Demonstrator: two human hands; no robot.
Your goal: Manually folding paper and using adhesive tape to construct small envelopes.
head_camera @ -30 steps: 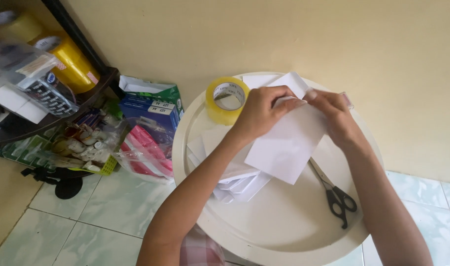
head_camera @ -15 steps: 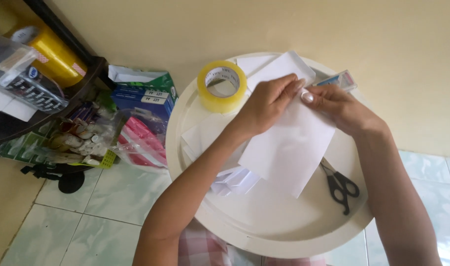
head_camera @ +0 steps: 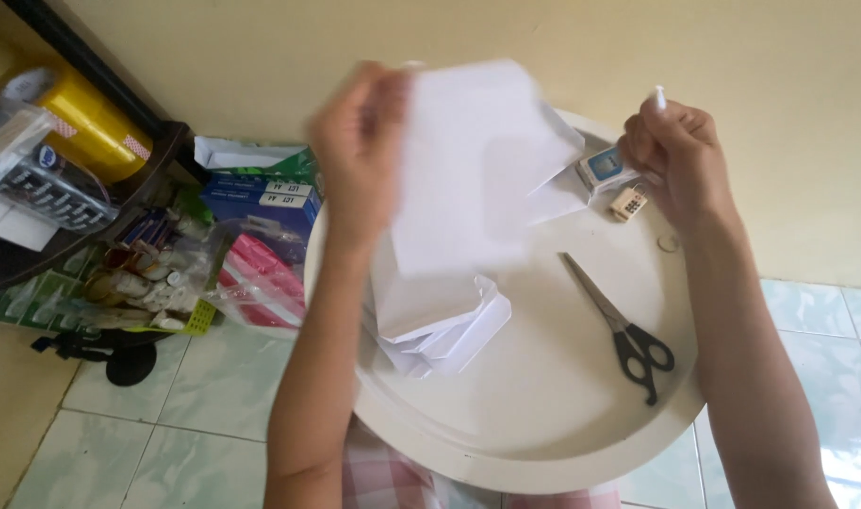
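Hands have parted: left hand (head_camera: 360, 155) lifts a white sheet (head_camera: 468, 160) above the table (head_camera: 543, 424), fingers clamped on its edge, blurred; right hand (head_camera: 675, 155) pinches a small white strip (head_camera: 658, 97), apparently peeled off. Below lie folded papers (head_camera: 440, 316), scissors (head_camera: 619, 325), a padlock (head_camera: 628, 201); nothing blocks either hand.

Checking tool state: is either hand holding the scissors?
No, the scissors lie on the white table, apart from both hands; the left hand holds a paper.
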